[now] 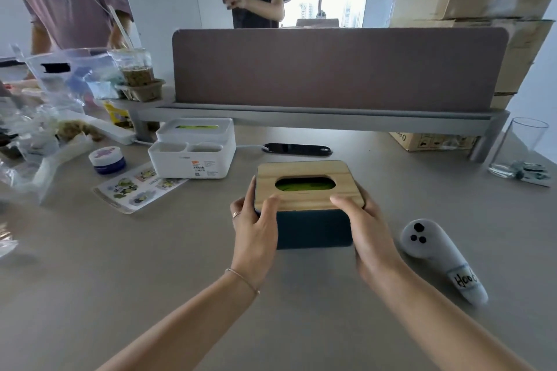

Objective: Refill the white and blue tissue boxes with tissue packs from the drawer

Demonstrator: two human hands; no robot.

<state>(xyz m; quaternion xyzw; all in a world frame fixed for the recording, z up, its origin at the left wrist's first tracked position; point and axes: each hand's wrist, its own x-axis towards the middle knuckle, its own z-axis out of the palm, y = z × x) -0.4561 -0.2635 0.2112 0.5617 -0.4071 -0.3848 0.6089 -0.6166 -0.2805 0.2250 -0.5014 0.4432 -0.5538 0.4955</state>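
Head view is showing both hands, left (pixel 256 227) and right (pixel 366 226), clasping the rigid dark-blue tissue box (pixel 313 227) at its loose-looking (probably lift-off) wooden lid (pixel 304 170), likely light.

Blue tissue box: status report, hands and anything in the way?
Left hand and right hand grip blue tissue box at wooden lid. Green pack shows through slot. White tissue box behind-left, apart. Nothing blocking.

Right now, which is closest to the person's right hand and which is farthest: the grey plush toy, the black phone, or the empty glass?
From the right hand:
1. Grey plush toy, just to its right on the desk.
2. Black phone, ahead, behind the blue tissue box.
3. Empty glass, far right by the desk edge.
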